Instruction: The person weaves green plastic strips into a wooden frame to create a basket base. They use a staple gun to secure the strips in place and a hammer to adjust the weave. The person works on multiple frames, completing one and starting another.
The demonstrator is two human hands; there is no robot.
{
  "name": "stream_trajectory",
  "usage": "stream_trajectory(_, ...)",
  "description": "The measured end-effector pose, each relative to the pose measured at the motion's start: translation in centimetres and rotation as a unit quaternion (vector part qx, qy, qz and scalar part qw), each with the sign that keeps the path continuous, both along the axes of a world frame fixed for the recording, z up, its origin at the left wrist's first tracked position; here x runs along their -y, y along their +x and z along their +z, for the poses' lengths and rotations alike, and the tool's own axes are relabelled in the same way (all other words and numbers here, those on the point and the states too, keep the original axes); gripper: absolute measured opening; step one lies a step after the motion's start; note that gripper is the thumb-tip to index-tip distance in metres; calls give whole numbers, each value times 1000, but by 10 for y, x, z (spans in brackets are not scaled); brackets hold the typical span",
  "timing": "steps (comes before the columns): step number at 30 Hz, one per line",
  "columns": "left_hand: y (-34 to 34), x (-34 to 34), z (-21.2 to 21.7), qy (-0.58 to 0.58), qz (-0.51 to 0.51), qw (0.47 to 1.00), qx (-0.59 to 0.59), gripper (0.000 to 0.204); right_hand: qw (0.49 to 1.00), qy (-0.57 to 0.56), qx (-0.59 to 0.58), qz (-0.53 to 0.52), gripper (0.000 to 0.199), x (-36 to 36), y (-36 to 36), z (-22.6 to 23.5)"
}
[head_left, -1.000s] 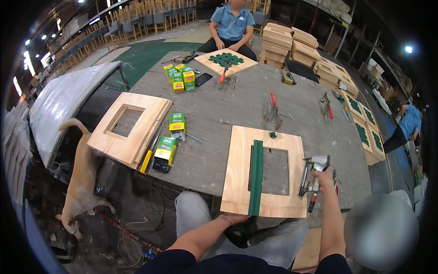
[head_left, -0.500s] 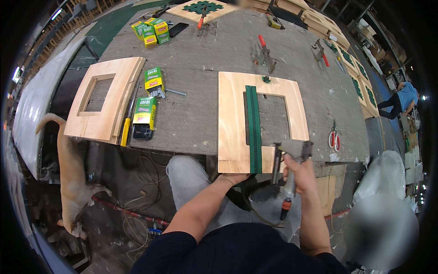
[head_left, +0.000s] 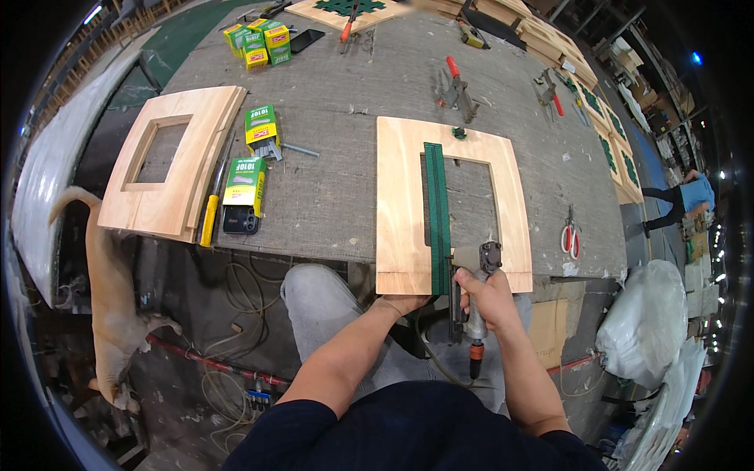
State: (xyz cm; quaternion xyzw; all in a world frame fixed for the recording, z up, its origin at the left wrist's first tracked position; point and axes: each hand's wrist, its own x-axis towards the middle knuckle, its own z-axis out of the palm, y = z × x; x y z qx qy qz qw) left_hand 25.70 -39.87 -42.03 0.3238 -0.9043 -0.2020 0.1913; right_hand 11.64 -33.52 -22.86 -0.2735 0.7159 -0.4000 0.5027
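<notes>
Where green boxes (head_left: 256,149) lie: tabletop (head_left: 353,188).

red-handled scissors (head_left: 571,238), green boxes (head_left: 245,186), dog (head_left: 110,298)

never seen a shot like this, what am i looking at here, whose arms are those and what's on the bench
This is a view from a wide fisheye camera worn on a person's head, looking down, so straight edges bend near the rim. The two forearms coming up from the bottom are that person's own. The right hand grips a pneumatic staple gun pressed at the near end of green strips lying across a square wooden frame. The left hand holds that frame's near edge. On the grey workbench also lie a stack of similar frames, green and yellow staple boxes, a phone, red-handled scissors and clamps. A dog stands on the floor at left.
</notes>
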Motion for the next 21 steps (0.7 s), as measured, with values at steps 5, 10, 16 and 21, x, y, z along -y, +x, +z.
stream_trajectory(5,0,1,3,5,32,997,-67,49,1000,12,-14,13,19,2,5,1)
stream_trajectory(10,2,0,-1,29,28,995,-86,48,999,14,-29,10,19,0,9,-4)
stream_trajectory(16,0,-2,2,-18,47,996,-79,39,1000,-21,-9,-5,19,-1,17,-2)
stream_trajectory(21,-2,-4,-2,-11,47,994,-100,33,1000,-9,-8,17,16,-3,20,-6)
